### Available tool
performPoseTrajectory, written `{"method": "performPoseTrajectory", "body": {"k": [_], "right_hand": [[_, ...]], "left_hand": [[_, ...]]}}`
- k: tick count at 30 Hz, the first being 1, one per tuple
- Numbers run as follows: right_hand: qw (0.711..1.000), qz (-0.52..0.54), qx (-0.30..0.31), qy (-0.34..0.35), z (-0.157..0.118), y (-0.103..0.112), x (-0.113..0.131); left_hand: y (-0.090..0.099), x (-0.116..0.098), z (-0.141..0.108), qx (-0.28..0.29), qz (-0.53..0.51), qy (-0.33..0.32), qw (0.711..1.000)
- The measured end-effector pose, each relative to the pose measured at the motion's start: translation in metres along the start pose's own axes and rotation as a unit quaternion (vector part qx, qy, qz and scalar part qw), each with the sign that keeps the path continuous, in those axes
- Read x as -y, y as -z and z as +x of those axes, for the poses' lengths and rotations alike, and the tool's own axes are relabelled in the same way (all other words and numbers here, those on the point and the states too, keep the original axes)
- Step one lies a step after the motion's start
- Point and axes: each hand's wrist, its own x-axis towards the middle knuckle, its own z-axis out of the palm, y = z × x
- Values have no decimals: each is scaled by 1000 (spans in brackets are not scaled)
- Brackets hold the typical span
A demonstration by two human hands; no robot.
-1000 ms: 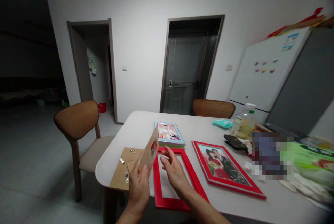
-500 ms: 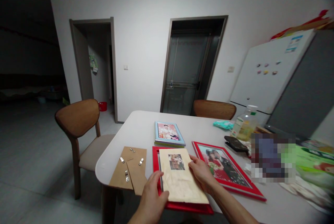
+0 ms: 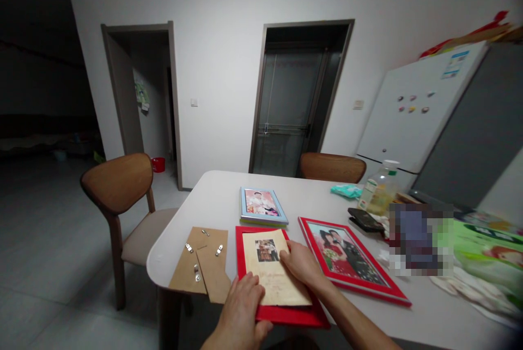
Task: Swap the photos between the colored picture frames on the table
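A cream sheet of paper point(image 3: 281, 283) with a small printed photo lies over a red picture frame point(image 3: 292, 314) at the table's near edge. My left hand point(image 3: 242, 306) rests at the frame's lower left, its fingers flat along the paper's left edge and the thumb apart by the frame's bottom side. At the paper's upper right edge, my right hand point(image 3: 302, 267) grips the sheet, thumb on top. To the left lies a brown backing board point(image 3: 212, 271) with metal clips. A second red-framed photo point(image 3: 347, 257) is at the right.
Behind the paper lies a blue-framed photo point(image 3: 263, 206). A black case-like object point(image 3: 365, 221), a plastic bottle point(image 3: 379, 189), a teal packet point(image 3: 346, 191) and a green package point(image 3: 486, 255) crowd the right side. Wooden chairs point(image 3: 118, 184) stand around the white table point(image 3: 183, 241).
The paper has come down flatter and further inside the red frame. My left hand has eased from pinching the sheet to lying on its edge. The view has shifted slightly.
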Motion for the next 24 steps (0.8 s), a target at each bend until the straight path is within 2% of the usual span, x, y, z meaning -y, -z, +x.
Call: {"method": "performPoseTrajectory", "body": {"k": [4, 8, 10, 12, 14, 16, 20, 22, 24], "right_hand": [[997, -80, -7, -10, -4, -1, -1], [995, -99, -25, 12, -8, 0, 10], [996, -67, -20, 63, -15, -2, 26], [991, -19, 12, 131, -25, -9, 49], [980, 7, 45, 193, -38, -22, 75], [969, -2, 59, 239, -49, -39, 99], [964, -17, 78, 253, -57, -69, 126], [967, 29, 78, 241, -57, -71, 128], [967, 79, 63, 235, -56, -60, 123]], "left_hand": [[0, 3, -3, 5, 8, -11, 1000], [6, 33, -19, -30, 38, -23, 999], [17, 58, -29, -66, 64, 17, 996], [30, 84, -37, -90, 98, 89, 987], [42, 106, -43, -103, 137, 154, 973], [50, 120, -46, -111, 156, 179, 965], [57, 130, -46, -120, 145, 164, 968], [57, 127, -45, -139, 132, 147, 970], [57, 118, -43, -169, 116, 117, 972]]}}
